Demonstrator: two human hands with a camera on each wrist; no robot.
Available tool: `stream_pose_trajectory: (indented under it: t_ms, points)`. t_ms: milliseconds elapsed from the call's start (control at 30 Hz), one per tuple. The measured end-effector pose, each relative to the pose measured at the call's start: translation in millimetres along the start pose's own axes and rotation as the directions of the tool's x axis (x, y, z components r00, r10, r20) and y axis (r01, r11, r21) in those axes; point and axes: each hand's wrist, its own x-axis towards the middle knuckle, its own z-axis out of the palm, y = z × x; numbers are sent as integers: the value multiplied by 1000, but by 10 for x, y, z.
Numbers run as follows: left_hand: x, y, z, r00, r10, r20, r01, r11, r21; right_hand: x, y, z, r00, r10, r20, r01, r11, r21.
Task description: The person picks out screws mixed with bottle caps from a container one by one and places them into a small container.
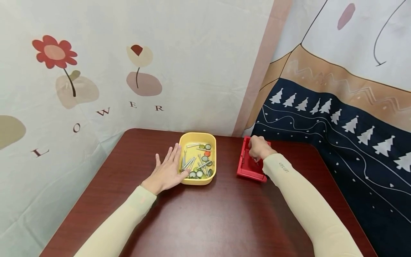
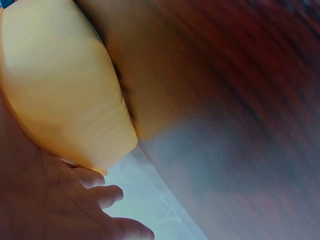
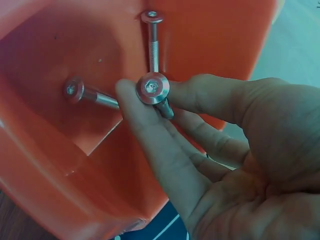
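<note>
My right hand (image 1: 259,147) reaches into the red box (image 1: 251,175). Seen from the right wrist, its thumb and index finger pinch a silver bolt (image 3: 153,88) whose round socket head faces the camera. Two more bolts lie in the box there: an upper bolt (image 3: 153,47) behind the held one and a left bolt (image 3: 92,95) beside the index fingertip. Fingers outstretched, my left hand (image 1: 167,173) rests against the left side of the yellow tray (image 1: 214,157). Inside the tray are several long bolts (image 1: 188,163) and several round bottle caps (image 1: 199,174), including an orange cap (image 1: 207,154).
Both containers stand toward the far edge of a dark red-brown wooden table (image 1: 205,221), with a gap between them. A pale curtain (image 1: 199,71) printed with flowers hangs behind; a dark blue cloth (image 1: 321,128) with white trees hangs at the right.
</note>
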Motion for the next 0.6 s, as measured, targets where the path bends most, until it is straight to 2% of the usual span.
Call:
stream_pose_trajectory:
  t_ms: [200,600]
  points:
    - [-14,15,-6,1000,-7,7,7,1000,-2,-19,3,17,1000,5,5,-5,1000,-23]
    - [-17,23,-11,1000,-7,-7,7,1000,12,-133,3,25,992,-52,-117,43,996,-76]
